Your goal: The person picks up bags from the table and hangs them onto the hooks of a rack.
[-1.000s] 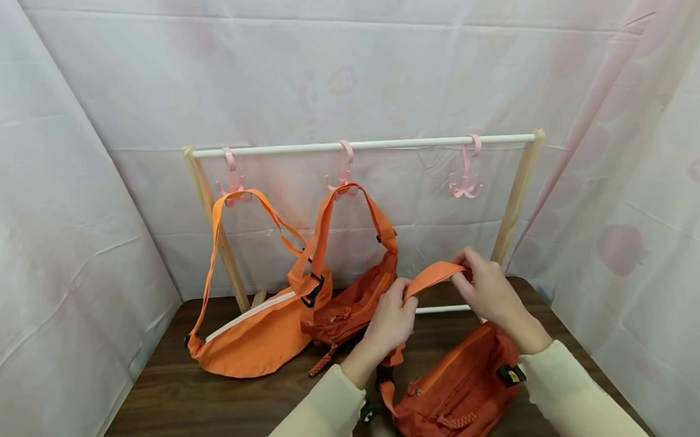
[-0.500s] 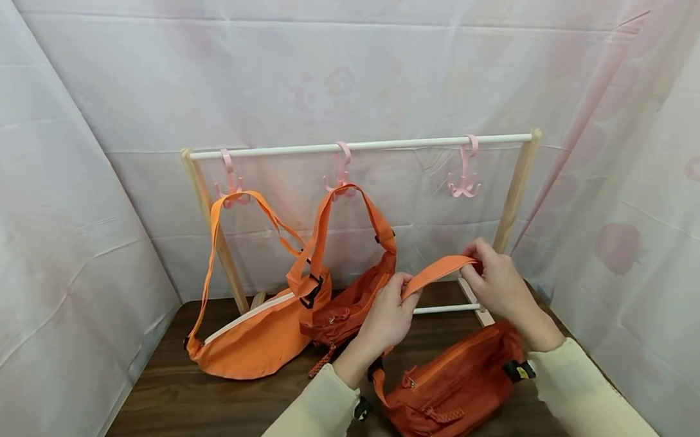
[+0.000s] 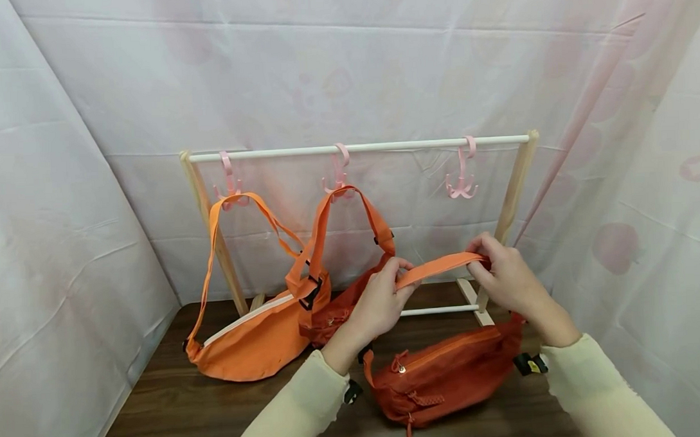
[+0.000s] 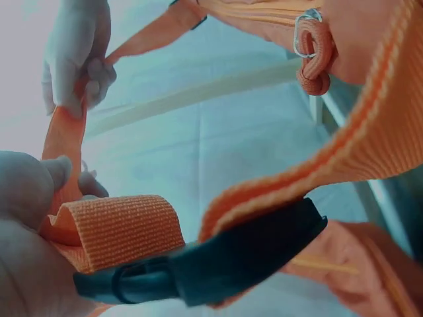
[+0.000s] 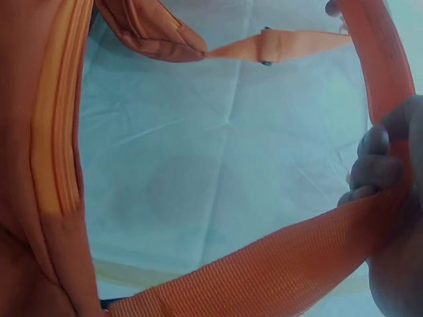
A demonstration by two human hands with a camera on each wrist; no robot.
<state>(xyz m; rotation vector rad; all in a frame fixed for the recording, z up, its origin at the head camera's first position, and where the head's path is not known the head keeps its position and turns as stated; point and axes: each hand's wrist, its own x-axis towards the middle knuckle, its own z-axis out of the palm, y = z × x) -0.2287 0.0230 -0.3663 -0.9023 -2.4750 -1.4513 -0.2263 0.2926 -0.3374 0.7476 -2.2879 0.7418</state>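
Observation:
Both hands hold the orange strap [image 3: 441, 267] of a rust-red sling bag [image 3: 448, 369], stretching a length of it between them. The left hand [image 3: 382, 301] pinches the strap's left end; a black buckle [image 4: 231, 254] on the webbing shows just below it in the left wrist view. With curled fingers, the right hand [image 3: 505, 277] grips the strap's other end. Below the hands the bag hangs tilted, low over the table; whether its bottom touches the wood I cannot tell. A second rust-red bag [image 3: 353, 295], partly behind the left hand, hangs by its strap from the middle pink hook [image 3: 339, 174].
An orange crescent bag [image 3: 256, 341] hangs from the left pink hook [image 3: 229, 181]. The right pink hook [image 3: 461, 176] carries no bag. These hooks sit on a white rail [image 3: 405, 145] between wooden posts, standing on a dark wooden table [image 3: 171, 405] with pale curtains around.
Both hands have risen slightly, the right one moving rightward, so the strap is pulled straighter. The held bag has lifted and swung to a more level position. The hung bags stay put.

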